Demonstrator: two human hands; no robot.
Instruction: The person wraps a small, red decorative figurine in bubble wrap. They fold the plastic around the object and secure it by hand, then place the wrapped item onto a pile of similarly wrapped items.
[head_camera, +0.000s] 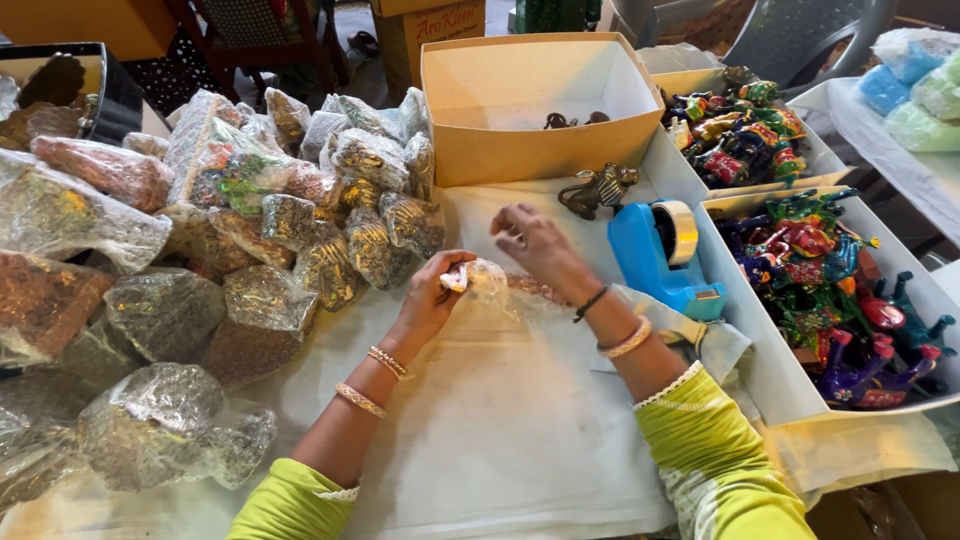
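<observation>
A heap of bubble-wrapped bundles (250, 220) fills the left of the white-covered table (500, 440). Behind stands an open tan cardboard box (540, 140), with a dark metal figurine (598, 188) and a blue tape dispenser (660, 255) just beside it. White trays of painted figurines (810, 280) line the right.

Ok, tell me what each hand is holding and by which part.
The left hand pinches one end of a small bubble-wrapped bundle. The right hand rests over its other side, fingers spread; a firm grip cannot be told.

Bare white cloth (500, 440) open near; wrapped bundles (250, 240) left; tape dispenser (660, 255) right.
</observation>
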